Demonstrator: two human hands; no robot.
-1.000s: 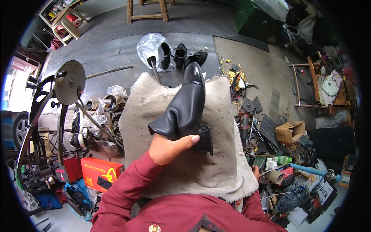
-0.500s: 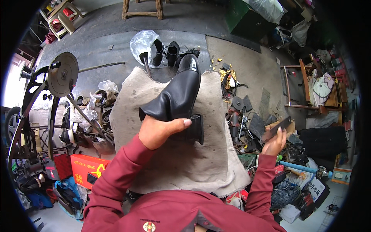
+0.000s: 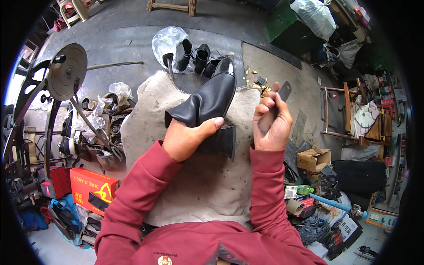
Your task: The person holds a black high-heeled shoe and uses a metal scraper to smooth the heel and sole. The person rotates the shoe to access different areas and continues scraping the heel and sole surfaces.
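Note:
A black leather ankle boot (image 3: pixel 213 97) with a shiny toe lies over my lap, its toe pointing away from me and its block heel (image 3: pixel 224 141) turned to the right. My left hand (image 3: pixel 183 139) is closed round the boot near its opening, thumb along the leather by the heel; its other fingers are hidden. Raised just right of the boot, my right hand (image 3: pixel 274 126) grips a flat dark metal blade (image 3: pixel 286 90), like a cobbler's knife, whose rounded end sticks up past the fingers. Beneath the boot, a stained beige cloth (image 3: pixel 185 201) covers my lap.
Several black boots (image 3: pixel 202 57) stand beyond the cloth beside a clear plastic bag (image 3: pixel 168 44). A black machine with a round wheel (image 3: pixel 67 72) is at left, above a red box (image 3: pixel 93 187). A cardboard box (image 3: pixel 313 158) and a wooden chair (image 3: pixel 349 110) are at right.
My right hand has come from the tool pile at right, bringing the blade up close to the boot. My left hand still holds the boot, which has shifted slightly within the view.

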